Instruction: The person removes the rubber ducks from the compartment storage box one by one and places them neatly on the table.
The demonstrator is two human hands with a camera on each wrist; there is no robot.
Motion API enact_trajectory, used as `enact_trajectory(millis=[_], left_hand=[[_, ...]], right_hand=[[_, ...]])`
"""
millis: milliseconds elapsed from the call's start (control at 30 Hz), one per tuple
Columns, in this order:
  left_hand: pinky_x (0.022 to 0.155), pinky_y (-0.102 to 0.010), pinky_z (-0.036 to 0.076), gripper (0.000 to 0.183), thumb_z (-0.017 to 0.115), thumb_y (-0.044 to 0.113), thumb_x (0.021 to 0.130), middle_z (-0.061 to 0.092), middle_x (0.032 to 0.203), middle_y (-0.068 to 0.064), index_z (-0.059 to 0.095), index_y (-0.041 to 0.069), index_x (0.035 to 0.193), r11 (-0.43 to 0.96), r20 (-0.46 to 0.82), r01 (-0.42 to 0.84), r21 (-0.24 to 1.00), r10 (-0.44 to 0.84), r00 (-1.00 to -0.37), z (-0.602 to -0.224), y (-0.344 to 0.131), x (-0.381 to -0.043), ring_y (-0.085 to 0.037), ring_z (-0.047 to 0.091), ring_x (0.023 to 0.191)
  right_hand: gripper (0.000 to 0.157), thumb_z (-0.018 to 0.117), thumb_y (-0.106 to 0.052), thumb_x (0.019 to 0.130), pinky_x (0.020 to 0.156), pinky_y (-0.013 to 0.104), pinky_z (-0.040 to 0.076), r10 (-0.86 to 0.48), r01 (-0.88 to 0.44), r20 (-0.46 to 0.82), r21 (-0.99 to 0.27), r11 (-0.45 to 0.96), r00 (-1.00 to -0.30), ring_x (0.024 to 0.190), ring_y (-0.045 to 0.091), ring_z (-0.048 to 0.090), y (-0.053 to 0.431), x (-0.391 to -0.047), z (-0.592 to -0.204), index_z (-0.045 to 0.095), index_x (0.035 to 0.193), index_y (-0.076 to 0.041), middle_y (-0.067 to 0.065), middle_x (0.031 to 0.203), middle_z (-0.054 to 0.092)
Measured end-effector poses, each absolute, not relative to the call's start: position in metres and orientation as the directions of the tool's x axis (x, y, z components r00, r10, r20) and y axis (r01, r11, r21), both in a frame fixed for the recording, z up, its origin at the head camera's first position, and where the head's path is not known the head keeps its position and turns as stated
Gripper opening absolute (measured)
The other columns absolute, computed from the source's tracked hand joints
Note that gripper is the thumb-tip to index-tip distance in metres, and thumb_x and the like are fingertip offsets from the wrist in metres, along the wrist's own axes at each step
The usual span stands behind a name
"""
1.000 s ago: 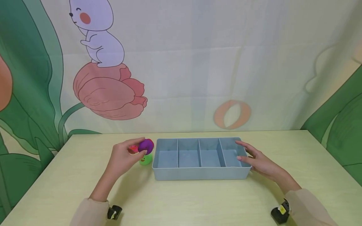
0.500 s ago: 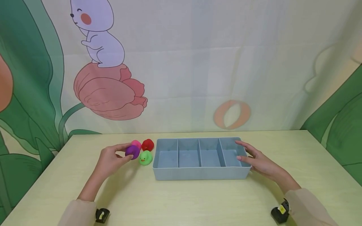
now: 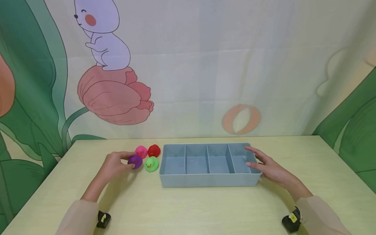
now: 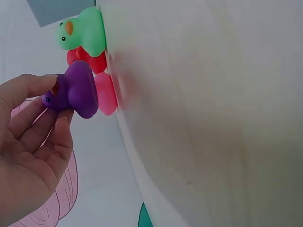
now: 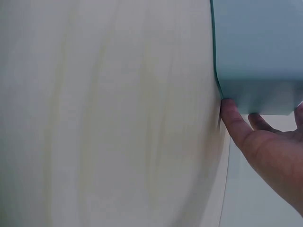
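Observation:
My left hand pinches a purple rubber duck between thumb and fingers, left of the tray. In the left wrist view the purple duck is tilted on its side relative to the camera, and a small gap seems to separate its base from the table. Close by stand a pink duck, a red duck and a green duck. My right hand rests at the right end of a blue-grey divided tray; fingertips touch its outer end wall in the right wrist view.
Several compartments with thin dividers make up the tray. The pale wooden table extends in front and to both sides. A printed curtain hangs behind its back edge.
My left hand has carried the purple duck leftward and down, away from the red and green ducks, to a spot in front of the pink one. My right hand and the tray have stayed put.

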State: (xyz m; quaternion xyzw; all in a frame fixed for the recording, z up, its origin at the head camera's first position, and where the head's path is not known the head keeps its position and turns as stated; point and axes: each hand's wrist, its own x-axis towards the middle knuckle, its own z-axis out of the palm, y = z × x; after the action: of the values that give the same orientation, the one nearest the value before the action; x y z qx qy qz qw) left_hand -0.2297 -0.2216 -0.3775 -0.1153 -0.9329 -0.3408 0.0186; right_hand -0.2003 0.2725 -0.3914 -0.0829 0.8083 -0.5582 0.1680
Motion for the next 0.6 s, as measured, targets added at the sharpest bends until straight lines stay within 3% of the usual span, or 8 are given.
enact_trajectory(millis=[200,600], left_hand=[[0.084,-0.047,0.046,0.037,0.067,0.001,0.077,0.064,0.104,-0.021,0.061,-0.005,0.113,0.771,0.058,0.208,0.601,0.218,-0.974,-0.3818,-0.2215,-0.2364,-0.036,0.056,0.102],[0.076,-0.038,0.051,0.035,0.065,-0.003,0.074,0.065,0.101,-0.020,0.063,-0.006,0.109,0.772,0.048,0.232,0.592,0.254,-0.966,-0.3854,-0.2196,-0.2398,-0.036,0.057,0.098]], right_hand=[[0.069,0.054,-0.026,0.092,0.094,0.069,0.022,-0.318,0.062,-0.183,-0.932,0.356,-0.930,0.132,0.050,0.002,0.2721,-0.2006,-0.3919,0.013,0.146,-0.017,0.025,0.149,-0.010],[0.068,0.054,-0.026,0.092,0.093,0.068,0.024,-0.320,0.056,-0.179,-0.931,0.359,-0.930,0.132,0.050,0.002,0.2721,-0.2001,-0.3920,0.013,0.146,-0.017,0.025,0.149,-0.009]])
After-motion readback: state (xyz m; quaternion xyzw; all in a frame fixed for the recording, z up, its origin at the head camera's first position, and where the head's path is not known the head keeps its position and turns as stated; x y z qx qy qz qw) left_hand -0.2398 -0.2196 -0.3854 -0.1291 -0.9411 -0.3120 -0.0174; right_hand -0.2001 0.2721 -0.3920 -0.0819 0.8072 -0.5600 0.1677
